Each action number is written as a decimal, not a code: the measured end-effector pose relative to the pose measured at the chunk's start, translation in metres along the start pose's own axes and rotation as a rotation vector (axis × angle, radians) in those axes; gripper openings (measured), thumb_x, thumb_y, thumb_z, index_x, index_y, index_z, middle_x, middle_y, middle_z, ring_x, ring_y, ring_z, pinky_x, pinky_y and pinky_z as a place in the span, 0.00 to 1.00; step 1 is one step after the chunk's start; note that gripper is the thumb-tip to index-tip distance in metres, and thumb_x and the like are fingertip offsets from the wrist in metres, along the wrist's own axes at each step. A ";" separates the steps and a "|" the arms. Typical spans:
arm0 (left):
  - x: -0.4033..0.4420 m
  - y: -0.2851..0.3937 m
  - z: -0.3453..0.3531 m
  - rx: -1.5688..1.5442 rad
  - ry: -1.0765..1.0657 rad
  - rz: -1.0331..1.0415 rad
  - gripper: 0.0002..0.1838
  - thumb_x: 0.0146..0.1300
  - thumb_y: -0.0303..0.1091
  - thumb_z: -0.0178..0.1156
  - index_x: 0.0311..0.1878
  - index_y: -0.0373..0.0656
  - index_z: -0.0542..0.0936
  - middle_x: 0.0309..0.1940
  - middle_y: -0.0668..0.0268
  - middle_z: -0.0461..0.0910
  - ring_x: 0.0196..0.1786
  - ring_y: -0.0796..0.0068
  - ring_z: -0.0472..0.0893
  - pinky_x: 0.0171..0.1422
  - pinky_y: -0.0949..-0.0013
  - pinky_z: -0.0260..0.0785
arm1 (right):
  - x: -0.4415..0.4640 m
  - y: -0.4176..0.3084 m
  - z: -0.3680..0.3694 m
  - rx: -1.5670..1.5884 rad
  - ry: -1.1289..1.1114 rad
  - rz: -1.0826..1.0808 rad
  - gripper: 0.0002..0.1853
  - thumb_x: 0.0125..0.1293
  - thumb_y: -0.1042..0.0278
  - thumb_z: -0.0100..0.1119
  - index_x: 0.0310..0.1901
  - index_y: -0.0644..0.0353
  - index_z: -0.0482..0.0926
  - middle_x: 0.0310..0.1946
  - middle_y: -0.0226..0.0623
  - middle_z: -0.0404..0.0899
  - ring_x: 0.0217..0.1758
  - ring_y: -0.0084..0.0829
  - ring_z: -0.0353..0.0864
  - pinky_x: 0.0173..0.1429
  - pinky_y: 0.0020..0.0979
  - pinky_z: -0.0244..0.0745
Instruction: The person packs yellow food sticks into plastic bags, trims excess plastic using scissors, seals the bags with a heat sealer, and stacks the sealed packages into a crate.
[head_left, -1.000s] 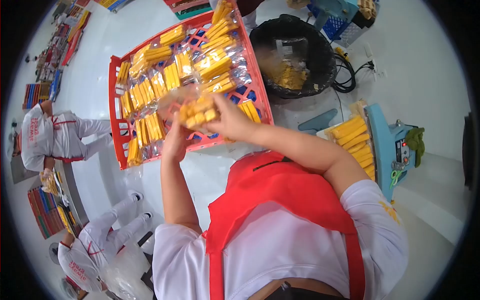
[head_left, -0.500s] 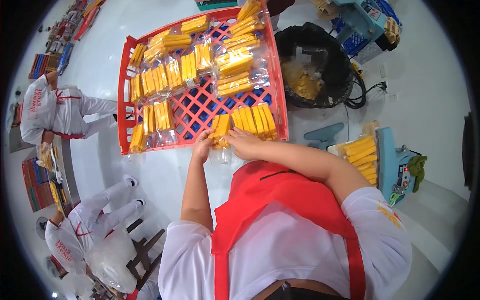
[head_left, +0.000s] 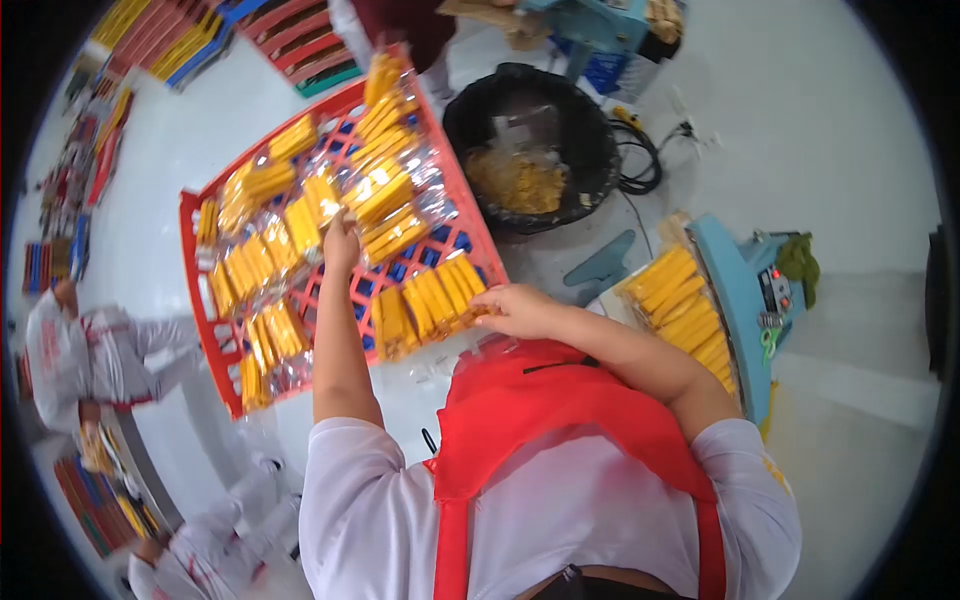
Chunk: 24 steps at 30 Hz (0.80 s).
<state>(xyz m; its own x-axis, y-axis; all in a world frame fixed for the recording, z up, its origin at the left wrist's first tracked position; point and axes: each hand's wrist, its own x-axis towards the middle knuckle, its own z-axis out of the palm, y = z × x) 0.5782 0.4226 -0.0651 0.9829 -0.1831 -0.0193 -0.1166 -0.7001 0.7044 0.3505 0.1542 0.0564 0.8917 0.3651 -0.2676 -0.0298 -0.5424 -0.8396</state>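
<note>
Clear plastic packs of yellow sticks (head_left: 375,190) lie in rows in a red lattice crate (head_left: 465,195) in front of me. My left hand (head_left: 342,245) reaches over the middle of the crate, its fingers closed at the lower end of a pack of yellow sticks (head_left: 322,195). At the crate's near right corner, the bent fingers of my right hand (head_left: 515,308) close on the edge of another pack (head_left: 460,280). Beside that one, more packs (head_left: 397,318) stand along the near rim. The fingertips of both hands are partly blurred.
A bin lined with black plastic (head_left: 600,150) holds yellow scraps behind the crate. To my right, more yellow sticks (head_left: 675,290) lie against a blue machine (head_left: 735,300). Cables (head_left: 645,165) run along the floor. Co-workers in white (head_left: 70,345) stand at the left.
My left hand has moved from the near rim up to a pack in the middle. My right hand has shifted to the near right corner. The view has turned, tilting the crate.
</note>
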 end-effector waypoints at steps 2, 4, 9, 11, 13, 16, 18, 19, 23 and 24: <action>0.030 0.040 0.016 0.330 -0.063 0.018 0.36 0.48 0.37 0.60 0.62 0.47 0.56 0.55 0.53 0.64 0.58 0.54 0.65 0.59 0.61 0.59 | -0.016 0.009 -0.002 0.049 0.114 -0.032 0.20 0.54 0.60 0.54 0.45 0.64 0.73 0.34 0.45 0.77 0.37 0.40 0.77 0.41 0.34 0.70; 0.046 0.082 0.028 0.652 -0.187 -0.047 0.53 0.42 0.43 0.66 0.67 0.56 0.41 0.67 0.59 0.44 0.67 0.52 0.49 0.66 0.53 0.48 | -0.032 0.007 -0.016 0.049 0.171 0.026 0.20 0.54 0.61 0.54 0.46 0.64 0.73 0.34 0.45 0.77 0.37 0.39 0.77 0.40 0.33 0.70; 0.060 0.099 0.038 0.829 -0.291 -0.103 0.57 0.41 0.51 0.67 0.67 0.56 0.37 0.65 0.56 0.50 0.68 0.57 0.48 0.67 0.49 0.39 | -0.078 0.019 -0.038 0.317 0.383 0.159 0.19 0.55 0.64 0.57 0.46 0.65 0.72 0.37 0.42 0.78 0.37 0.30 0.78 0.42 0.28 0.71; 0.059 0.073 0.046 0.748 -0.166 -0.011 0.57 0.39 0.48 0.68 0.67 0.55 0.40 0.62 0.55 0.55 0.67 0.58 0.52 0.66 0.48 0.41 | -0.094 0.031 -0.042 0.361 0.423 0.221 0.18 0.56 0.65 0.56 0.47 0.66 0.72 0.38 0.41 0.77 0.39 0.28 0.77 0.44 0.27 0.71; 0.057 0.062 0.049 0.737 -0.107 0.035 0.56 0.37 0.47 0.69 0.67 0.54 0.43 0.60 0.55 0.59 0.64 0.57 0.57 0.64 0.49 0.46 | -0.100 0.035 -0.045 0.426 0.430 0.262 0.18 0.57 0.66 0.56 0.47 0.66 0.72 0.40 0.39 0.77 0.40 0.26 0.76 0.45 0.26 0.71; 0.046 0.074 0.028 0.567 0.045 0.128 0.52 0.37 0.42 0.69 0.65 0.50 0.49 0.54 0.54 0.66 0.57 0.56 0.66 0.59 0.55 0.57 | -0.092 0.032 -0.052 0.608 0.441 0.281 0.17 0.58 0.70 0.56 0.49 0.66 0.71 0.38 0.34 0.76 0.42 0.20 0.74 0.45 0.22 0.69; 0.037 0.107 0.010 0.088 0.159 0.265 0.44 0.41 0.34 0.66 0.62 0.44 0.54 0.48 0.56 0.71 0.51 0.59 0.72 0.54 0.63 0.64 | -0.076 0.024 -0.060 0.628 0.427 0.241 0.18 0.57 0.69 0.56 0.49 0.66 0.71 0.37 0.33 0.76 0.40 0.20 0.74 0.44 0.21 0.69; 0.029 0.127 0.002 -0.222 0.180 0.346 0.40 0.43 0.30 0.64 0.61 0.41 0.57 0.46 0.57 0.72 0.48 0.62 0.74 0.51 0.67 0.66 | -0.066 0.019 -0.065 0.635 0.434 0.215 0.18 0.57 0.68 0.56 0.49 0.65 0.71 0.35 0.32 0.75 0.38 0.19 0.73 0.43 0.20 0.69; -0.019 0.208 -0.027 -1.173 -0.313 0.168 0.32 0.47 0.23 0.61 0.57 0.39 0.61 0.48 0.62 0.72 0.49 0.69 0.73 0.55 0.67 0.64 | -0.022 -0.006 -0.072 1.123 0.530 0.360 0.18 0.59 0.63 0.55 0.49 0.59 0.69 0.35 0.33 0.74 0.34 0.25 0.73 0.41 0.28 0.71; -0.033 0.223 -0.030 -1.290 -0.374 0.196 0.32 0.46 0.25 0.62 0.56 0.39 0.62 0.48 0.63 0.72 0.50 0.69 0.73 0.56 0.67 0.63 | -0.015 -0.004 -0.068 1.214 0.474 0.296 0.21 0.62 0.52 0.49 0.50 0.58 0.68 0.39 0.39 0.75 0.36 0.34 0.76 0.41 0.35 0.72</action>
<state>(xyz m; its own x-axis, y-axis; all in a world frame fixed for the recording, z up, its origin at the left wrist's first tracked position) 0.5242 0.2928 0.1139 0.8445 -0.5236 0.1129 0.1692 0.4608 0.8712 0.3679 0.0996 0.0962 0.8441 -0.0787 -0.5304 -0.4080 0.5477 -0.7304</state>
